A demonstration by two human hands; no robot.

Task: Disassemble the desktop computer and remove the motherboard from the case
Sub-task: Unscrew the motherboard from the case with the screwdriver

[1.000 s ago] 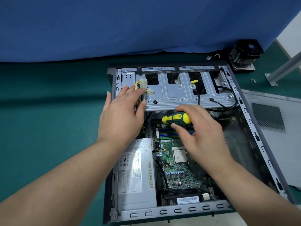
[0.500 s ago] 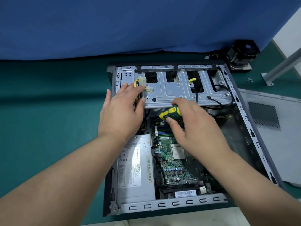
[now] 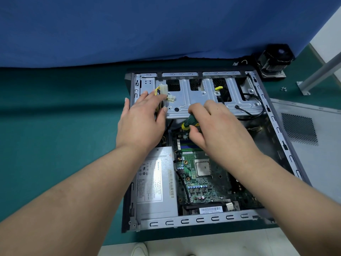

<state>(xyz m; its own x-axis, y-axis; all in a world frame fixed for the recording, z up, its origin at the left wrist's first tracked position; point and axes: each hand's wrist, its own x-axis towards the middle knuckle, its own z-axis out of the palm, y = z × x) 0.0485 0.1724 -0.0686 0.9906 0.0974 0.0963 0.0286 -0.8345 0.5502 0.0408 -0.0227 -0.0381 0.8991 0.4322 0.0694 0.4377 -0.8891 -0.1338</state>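
- Surface (image 3: 55,126): green covering; a blue cloth (image 3: 129,24) hangs along its far edge.
- Computer case (image 3: 287,145): lies on its side on the surface, open side up; a detached grey side panel (image 3: 313,163) with a perforated vent lies just beside it on the right.
- Drive cage (image 3: 201,104): bare metal, spans the far end of the case; a black cable (image 3: 256,115) loops at its right end.
- Power supply (image 3: 156,183): grey box, labelled face up, in the near-left corner of the case.
- Motherboard (image 3: 199,185): green, seated in the case floor just right of the power supply; processor socket exposed; far part hidden under the right hand.
- Left hand (image 3: 142,119): fingers straight, grip apart; rests on the left end of the drive cage, over a bundle of yellow and black wires (image 3: 158,93) ending in a white connector (image 3: 163,89).
- Right hand (image 3: 219,130): grip clamped on the handle of a screwdriver (image 3: 189,123), green and yellow; the tool points down toward the far edge of the motherboard; tip hidden.
- Cooler fan (image 3: 276,60): black, on the surface beyond the far-right corner of the case, apart from it.
- Loose screws (image 3: 284,89): small, on the surface right of the case.
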